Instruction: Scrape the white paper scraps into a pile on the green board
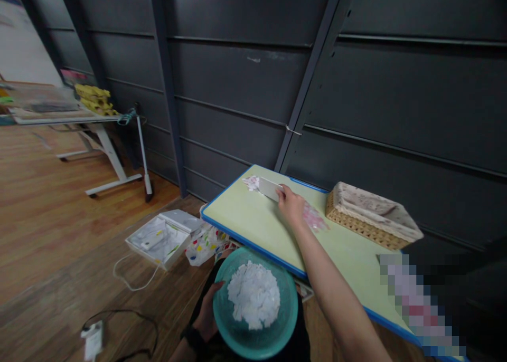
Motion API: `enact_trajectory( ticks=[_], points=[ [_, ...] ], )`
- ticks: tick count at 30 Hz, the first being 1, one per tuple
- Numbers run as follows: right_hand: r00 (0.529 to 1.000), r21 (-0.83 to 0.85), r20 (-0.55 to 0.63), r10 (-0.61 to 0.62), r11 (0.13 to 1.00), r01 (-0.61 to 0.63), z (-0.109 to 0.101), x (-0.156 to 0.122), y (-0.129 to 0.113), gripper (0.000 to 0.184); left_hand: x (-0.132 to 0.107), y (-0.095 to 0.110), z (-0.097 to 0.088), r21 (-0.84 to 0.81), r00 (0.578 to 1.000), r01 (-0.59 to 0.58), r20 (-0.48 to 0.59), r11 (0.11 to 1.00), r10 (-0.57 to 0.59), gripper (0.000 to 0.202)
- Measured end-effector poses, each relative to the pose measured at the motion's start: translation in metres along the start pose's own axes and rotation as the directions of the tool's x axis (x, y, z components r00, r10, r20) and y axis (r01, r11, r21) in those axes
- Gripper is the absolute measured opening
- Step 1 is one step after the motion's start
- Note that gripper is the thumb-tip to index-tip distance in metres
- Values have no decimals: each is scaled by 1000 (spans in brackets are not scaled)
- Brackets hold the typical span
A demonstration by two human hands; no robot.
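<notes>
My left hand (208, 312) grips the rim of a teal bowl (285, 320) held below the table edge; the bowl is full of small white paper scraps (253, 296). My right hand (290, 203) reaches across the pale green table (245, 219) and pinches a flat white card (269, 188) standing on its edge. Just beyond the card lies a small heap of paper bits with pink marks (251, 182). Another pinkish scatter of paper bits (315, 218) lies to the right of my right hand.
A lined wicker basket (370, 214) stands at the table's back right. On the wooden floor left of the table lie an open white box (160, 239), a clear bag of coloured pieces (204, 244) and cables. A second table (59, 116) stands far left. A dark panelled wall runs behind.
</notes>
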State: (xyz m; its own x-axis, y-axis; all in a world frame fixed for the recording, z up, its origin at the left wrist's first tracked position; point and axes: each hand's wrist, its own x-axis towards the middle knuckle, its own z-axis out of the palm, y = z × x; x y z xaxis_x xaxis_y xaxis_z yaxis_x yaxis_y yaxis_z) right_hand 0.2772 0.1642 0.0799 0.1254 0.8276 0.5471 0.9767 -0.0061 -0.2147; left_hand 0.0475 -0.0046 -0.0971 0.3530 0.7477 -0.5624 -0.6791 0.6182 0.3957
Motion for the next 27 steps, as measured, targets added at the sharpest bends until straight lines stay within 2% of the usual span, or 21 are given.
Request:
enact_trajectory(
  ticks=[6, 14, 20, 27],
  points=[
    [1000, -48, 22, -3, 999, 4, -2, 1, 0, 38, 1, 1, 0, -8, 999, 1, -34, 1000, -1, 17],
    [1000, -73, 25, -15, 997, 17, -3, 1, -4, 38, 4, -1, -3, -5, 1000, 0, -28, 1000, -1, 17],
    [999, -83, 41, -22, 996, 26, -2, 2, -6, 38, -1, 1, 2, -31, 999, -1, -32, 1000, 0, 16],
    [997, -100, 70, -27, 994, 34, -9, 5, -6, 39, 5, -2, -6, -71, 999, 0, 34, 998, 3, 16]
  ],
)
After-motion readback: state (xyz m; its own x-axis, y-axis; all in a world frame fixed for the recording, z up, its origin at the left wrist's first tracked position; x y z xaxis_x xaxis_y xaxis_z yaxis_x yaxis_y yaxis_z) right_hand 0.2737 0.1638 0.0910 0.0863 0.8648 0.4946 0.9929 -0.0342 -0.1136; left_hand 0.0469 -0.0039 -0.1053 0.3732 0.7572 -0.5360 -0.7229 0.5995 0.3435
